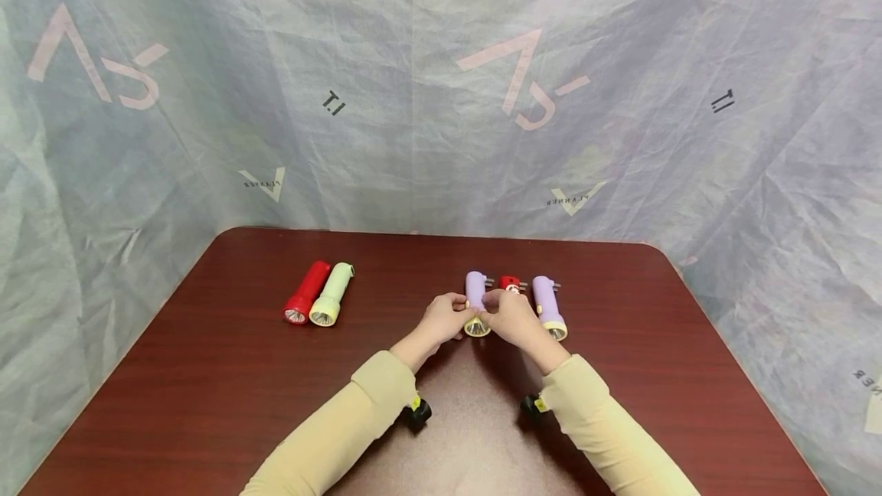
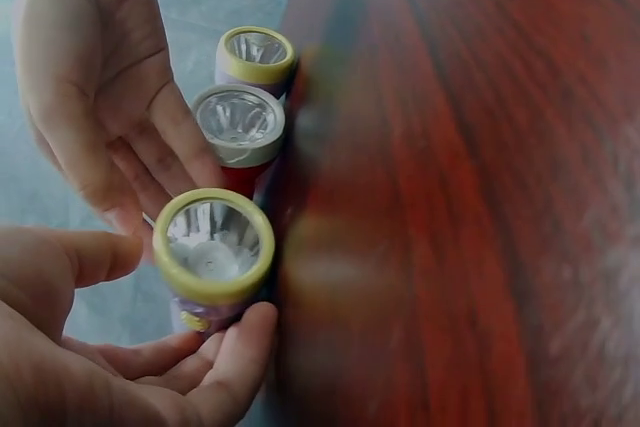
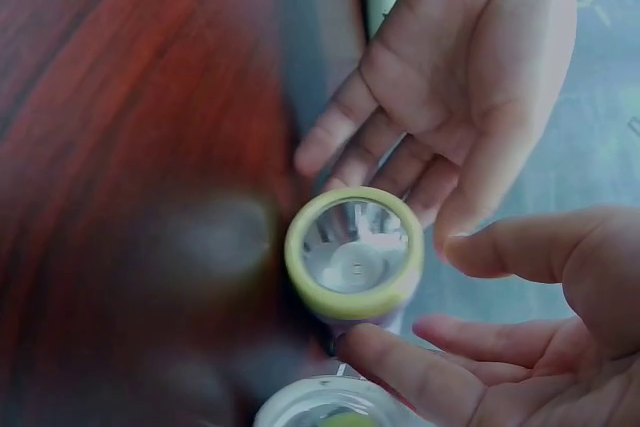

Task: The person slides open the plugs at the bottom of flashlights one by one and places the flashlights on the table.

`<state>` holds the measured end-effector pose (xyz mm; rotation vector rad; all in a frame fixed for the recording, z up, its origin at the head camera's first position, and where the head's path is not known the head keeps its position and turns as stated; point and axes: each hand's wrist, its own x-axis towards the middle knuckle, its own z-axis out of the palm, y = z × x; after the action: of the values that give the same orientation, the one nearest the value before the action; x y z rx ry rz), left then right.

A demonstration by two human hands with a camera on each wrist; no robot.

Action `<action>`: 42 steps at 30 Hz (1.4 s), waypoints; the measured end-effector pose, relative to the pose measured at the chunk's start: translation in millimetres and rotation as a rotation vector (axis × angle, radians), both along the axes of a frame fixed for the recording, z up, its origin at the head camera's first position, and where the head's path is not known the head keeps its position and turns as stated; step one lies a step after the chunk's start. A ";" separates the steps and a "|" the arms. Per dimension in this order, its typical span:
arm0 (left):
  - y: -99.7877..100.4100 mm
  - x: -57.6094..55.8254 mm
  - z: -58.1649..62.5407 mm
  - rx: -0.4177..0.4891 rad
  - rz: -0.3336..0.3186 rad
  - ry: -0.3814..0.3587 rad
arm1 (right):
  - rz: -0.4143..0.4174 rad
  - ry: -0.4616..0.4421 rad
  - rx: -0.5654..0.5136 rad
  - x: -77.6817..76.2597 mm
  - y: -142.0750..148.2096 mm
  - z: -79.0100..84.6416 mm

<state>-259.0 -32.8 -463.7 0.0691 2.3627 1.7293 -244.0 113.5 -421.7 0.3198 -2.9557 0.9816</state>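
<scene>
A lilac flashlight [image 1: 475, 285] with a yellow lens rim lies on the table, lens toward me. My left hand [image 1: 443, 320] is at its left side, fingertips by the barrel below the rim [image 2: 215, 292]. On the other side, my right hand [image 1: 513, 318] has its fingers [image 3: 400, 367] beside the head. Both thumbs reach over the top, tips close together; neither hand visibly grips it. A red flashlight [image 1: 510, 282], mostly hidden by my right hand in the head view, lies just right, its pale lens rim [image 2: 240, 152] showing in the left wrist view.
Another lilac flashlight [image 1: 546, 297] lies to the right of the red one. Farther left, a second red flashlight [image 1: 310, 289] and a pale green flashlight [image 1: 334, 293] lie side by side. The dark red table [image 1: 241, 389] meets hanging grey cloth [image 1: 413, 136] at its back and sides.
</scene>
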 end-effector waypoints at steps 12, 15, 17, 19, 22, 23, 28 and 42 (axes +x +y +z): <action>-27.7 8.3 34.6 -0.154 -0.087 0.031 | 0.091 0.034 0.004 1.0 -6.0 33.7; -40.3 9.7 45.4 -0.222 -0.094 0.077 | 0.098 0.006 0.003 1.6 -12.9 44.2; -49.8 11.6 52.8 -0.254 -0.092 0.096 | 0.105 -0.021 -0.001 1.4 -18.0 49.6; -59.7 13.6 59.8 -0.286 -0.081 0.111 | 0.120 -0.040 -0.017 -0.4 -22.5 52.6; -74.5 17.5 70.1 -0.324 -0.061 0.120 | 0.145 -0.052 -0.043 -2.7 -29.6 56.8; -79.3 18.9 73.4 -0.339 -0.055 0.123 | 0.153 -0.052 -0.049 -3.5 -31.8 57.5; -105.1 23.7 84.0 -0.404 -0.048 0.157 | 0.188 -0.023 -0.060 -6.9 -44.8 60.1; -166.3 32.2 93.3 -0.605 -0.010 0.190 | 0.250 -0.236 -0.407 -7.3 -93.0 56.8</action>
<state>-226.9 -199.2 -370.3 0.1514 2.9081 0.9724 -251.4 20.5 -364.9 0.6068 -2.8536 1.7231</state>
